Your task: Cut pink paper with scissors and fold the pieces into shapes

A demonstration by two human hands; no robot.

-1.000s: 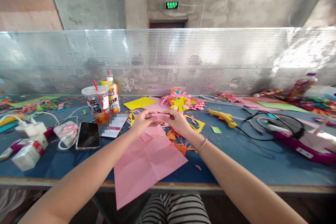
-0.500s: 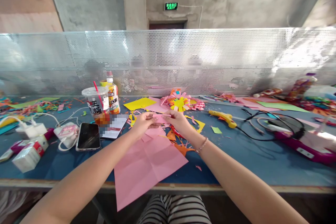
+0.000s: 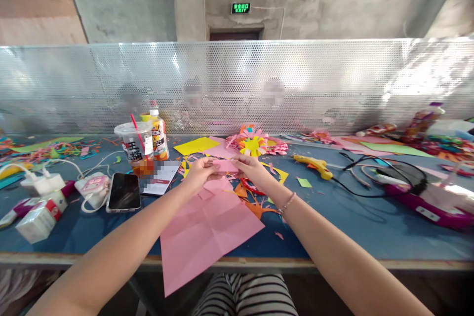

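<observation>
Left hand (image 3: 200, 174): nearly closed, pinches one side of the small pink paper (image 3: 226, 165)
Right hand (image 3: 252, 172): nearly closed, pinches the other side
Small pink paper: held near the big pink sheet (image 3: 196, 237)'s far end
Yellow glue gun (image 3: 314, 164): lies right of the big pink sheet

right wrist (image 3: 277, 196) — thin beaded bracelet (image 3: 288, 203) | forearms (image 3: 144, 239) bare | legwear (image 3: 246, 296) — black-and-white stripes

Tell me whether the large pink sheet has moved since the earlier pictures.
No: the large pink sheet overhangs the table's front edge at the same place as before, with no visible shift.
</observation>
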